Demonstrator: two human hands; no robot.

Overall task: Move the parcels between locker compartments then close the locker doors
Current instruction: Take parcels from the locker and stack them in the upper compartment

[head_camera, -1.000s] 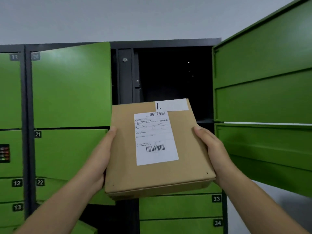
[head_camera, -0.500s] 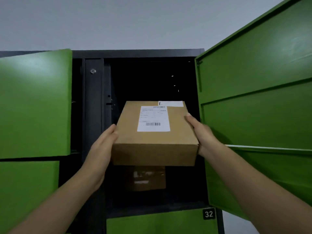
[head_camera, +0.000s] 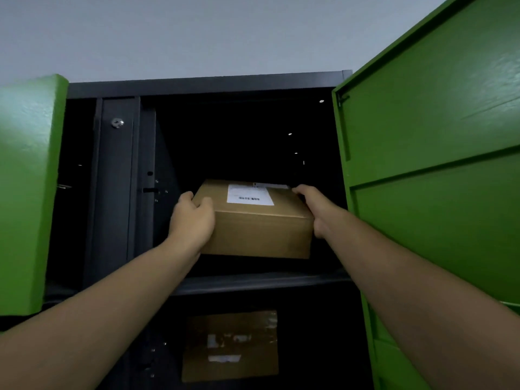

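Note:
A brown cardboard parcel (head_camera: 261, 229) with a white shipping label sits partly inside the dark top compartment, just above the shelf (head_camera: 261, 281). My left hand (head_camera: 192, 219) grips its left near corner with the thumb on top. My right hand (head_camera: 312, 205) holds its right side, fingers reaching along the top edge. In the compartment below lies a second brown parcel (head_camera: 229, 346), dim, with pale labels. The top compartment's green door (head_camera: 433, 142) stands wide open on the right.
Another green door (head_camera: 28, 192) hangs open at the left. A dark grey locker post (head_camera: 118, 192) with a screw divides the columns. A second open green door (head_camera: 394, 358) shows at the lower right. Grey wall is above the locker.
The parcel has gone up and forward, from in front of the locker into the top compartment. The view has moved closer and tilted upward.

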